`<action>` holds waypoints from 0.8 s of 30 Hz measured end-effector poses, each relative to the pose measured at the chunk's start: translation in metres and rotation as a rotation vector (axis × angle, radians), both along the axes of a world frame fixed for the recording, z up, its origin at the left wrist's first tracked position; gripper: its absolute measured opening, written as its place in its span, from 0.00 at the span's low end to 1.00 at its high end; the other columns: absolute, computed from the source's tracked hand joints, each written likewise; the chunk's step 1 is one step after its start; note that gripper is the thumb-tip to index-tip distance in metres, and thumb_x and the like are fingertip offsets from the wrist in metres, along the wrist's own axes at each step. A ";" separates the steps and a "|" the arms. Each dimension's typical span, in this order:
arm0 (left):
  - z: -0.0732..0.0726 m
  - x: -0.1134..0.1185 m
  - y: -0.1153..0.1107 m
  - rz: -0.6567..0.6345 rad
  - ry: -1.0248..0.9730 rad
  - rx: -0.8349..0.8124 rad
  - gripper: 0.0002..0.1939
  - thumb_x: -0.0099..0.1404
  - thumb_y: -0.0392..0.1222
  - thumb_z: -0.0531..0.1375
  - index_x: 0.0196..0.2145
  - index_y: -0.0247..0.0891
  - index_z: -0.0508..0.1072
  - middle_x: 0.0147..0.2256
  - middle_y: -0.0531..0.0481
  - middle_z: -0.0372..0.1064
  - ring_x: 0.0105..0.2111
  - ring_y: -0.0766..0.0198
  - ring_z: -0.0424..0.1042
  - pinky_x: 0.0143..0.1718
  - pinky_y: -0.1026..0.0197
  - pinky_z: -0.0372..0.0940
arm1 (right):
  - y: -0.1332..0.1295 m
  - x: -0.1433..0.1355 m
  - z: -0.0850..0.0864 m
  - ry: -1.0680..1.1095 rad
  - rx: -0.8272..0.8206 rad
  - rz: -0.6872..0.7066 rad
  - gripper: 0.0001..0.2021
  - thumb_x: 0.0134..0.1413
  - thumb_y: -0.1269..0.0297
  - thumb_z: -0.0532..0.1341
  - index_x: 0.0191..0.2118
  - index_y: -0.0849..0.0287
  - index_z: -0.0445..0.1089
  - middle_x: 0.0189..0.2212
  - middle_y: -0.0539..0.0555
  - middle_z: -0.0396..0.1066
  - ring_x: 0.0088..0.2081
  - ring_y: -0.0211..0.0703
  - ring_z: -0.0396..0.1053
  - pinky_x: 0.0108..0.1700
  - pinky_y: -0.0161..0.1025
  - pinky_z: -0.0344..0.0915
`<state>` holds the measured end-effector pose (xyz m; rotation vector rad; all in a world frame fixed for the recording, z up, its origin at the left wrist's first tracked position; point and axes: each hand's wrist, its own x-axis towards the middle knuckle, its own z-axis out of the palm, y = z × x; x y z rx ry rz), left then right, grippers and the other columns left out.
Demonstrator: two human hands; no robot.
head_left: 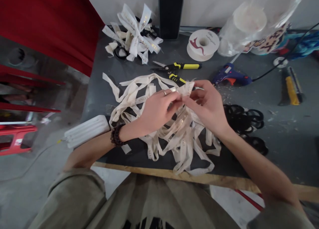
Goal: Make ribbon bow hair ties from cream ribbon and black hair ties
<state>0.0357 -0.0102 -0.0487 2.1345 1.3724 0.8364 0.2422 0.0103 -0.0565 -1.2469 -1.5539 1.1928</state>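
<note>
Two hands [156, 111] [208, 104], pale ribbon [187, 88] pinched between them, tangled ribbons [188, 144] beneath

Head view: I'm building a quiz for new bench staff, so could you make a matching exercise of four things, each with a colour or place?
1. glue gun
2. cutters
3. black bands
4. ribbon piece

A. held between left hand and right hand
B. beside the right forearm
C. blue
D. yellow-and-black handles

Pairs: 1-C, 2-D, 3-B, 4-A
</note>
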 end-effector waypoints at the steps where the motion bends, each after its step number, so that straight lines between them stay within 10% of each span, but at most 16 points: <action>1: 0.000 0.000 0.000 -0.011 0.001 0.000 0.07 0.76 0.39 0.59 0.39 0.41 0.76 0.38 0.45 0.78 0.39 0.54 0.75 0.39 0.54 0.62 | 0.000 -0.001 -0.002 0.037 -0.013 0.000 0.22 0.58 0.54 0.76 0.54 0.51 0.72 0.34 0.47 0.83 0.32 0.42 0.78 0.31 0.39 0.68; 9: 0.002 -0.007 0.004 0.007 -0.182 -0.245 0.11 0.79 0.48 0.59 0.38 0.42 0.74 0.32 0.49 0.74 0.30 0.60 0.70 0.31 0.56 0.58 | -0.001 -0.006 -0.006 0.119 0.025 0.000 0.26 0.55 0.53 0.79 0.54 0.49 0.71 0.37 0.48 0.83 0.36 0.45 0.80 0.38 0.44 0.75; 16: -0.007 -0.006 0.014 0.012 -0.852 -0.988 0.17 0.67 0.54 0.73 0.32 0.38 0.79 0.35 0.47 0.75 0.33 0.62 0.75 0.42 0.55 0.75 | -0.002 -0.005 -0.005 0.123 0.114 0.045 0.26 0.58 0.54 0.78 0.58 0.48 0.72 0.46 0.52 0.82 0.41 0.47 0.81 0.44 0.46 0.78; 24: 0.002 -0.007 0.009 0.042 -0.857 -0.883 0.14 0.72 0.55 0.70 0.39 0.41 0.81 0.39 0.50 0.76 0.38 0.65 0.78 0.43 0.63 0.75 | 0.002 -0.007 -0.010 0.230 0.056 -0.010 0.23 0.58 0.54 0.78 0.54 0.48 0.72 0.42 0.51 0.83 0.41 0.49 0.83 0.45 0.48 0.80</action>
